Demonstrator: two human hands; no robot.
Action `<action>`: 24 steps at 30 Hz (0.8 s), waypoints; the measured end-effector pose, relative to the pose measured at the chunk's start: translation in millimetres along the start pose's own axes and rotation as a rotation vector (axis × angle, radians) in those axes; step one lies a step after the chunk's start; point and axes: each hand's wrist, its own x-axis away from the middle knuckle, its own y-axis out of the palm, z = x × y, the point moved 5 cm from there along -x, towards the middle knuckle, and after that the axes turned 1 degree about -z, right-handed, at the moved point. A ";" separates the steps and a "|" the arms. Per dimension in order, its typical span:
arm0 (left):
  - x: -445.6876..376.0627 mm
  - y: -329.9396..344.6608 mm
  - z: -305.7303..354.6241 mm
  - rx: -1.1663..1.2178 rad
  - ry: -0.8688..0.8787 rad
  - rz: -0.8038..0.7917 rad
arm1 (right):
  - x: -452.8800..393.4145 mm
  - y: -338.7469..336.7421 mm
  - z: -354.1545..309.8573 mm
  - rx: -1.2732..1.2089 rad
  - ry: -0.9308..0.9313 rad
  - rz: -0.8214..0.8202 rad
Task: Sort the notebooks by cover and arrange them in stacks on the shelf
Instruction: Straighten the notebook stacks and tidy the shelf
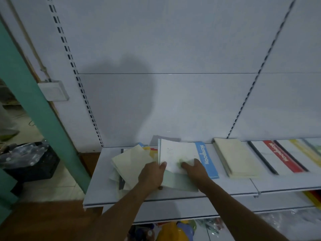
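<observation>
On the white shelf (97, 192) lies a loose pile of notebooks. My left hand (152, 174) and my right hand (196, 171) both grip a white notebook with a faint green picture (175, 153), tilted up off a pale green notebook (178, 183). To the left, cream notebooks (128, 164) lie askew. A notebook with a blue spine (206, 160) lies just right of my hands. Further right is a neat cream stack (234, 155), then a stack with a red spine (279, 157) and one with a yellow spine (305, 152).
Slotted uprights (81, 89) run up the white back panel. A teal post (34, 105) stands at the left, with a black crate (33, 162) on the floor beyond it. Coloured goods (173, 232) sit on the shelf below.
</observation>
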 end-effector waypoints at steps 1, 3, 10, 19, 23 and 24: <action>0.3 1.6 8.9 -0.012 0.002 0.009 | 1.3 -8.0 1.1 -0.007 -0.001 0.040; 1.2 7.6 27.5 -0.032 0.018 0.020 | 5.4 -25.9 6.3 -0.040 0.003 0.116; 15.4 63.7 91.4 0.207 0.177 -0.295 | 42.6 -103.7 50.5 -0.167 0.063 0.362; 99.3 152.0 188.0 0.133 0.558 -0.684 | 154.4 -202.6 142.6 -0.247 0.286 0.769; 150.2 191.7 213.2 0.078 0.660 -0.782 | 209.0 -228.5 187.8 -0.294 0.375 0.879; 162.2 200.7 219.4 0.081 0.675 -0.804 | 219.5 -234.9 198.6 -0.307 0.394 0.903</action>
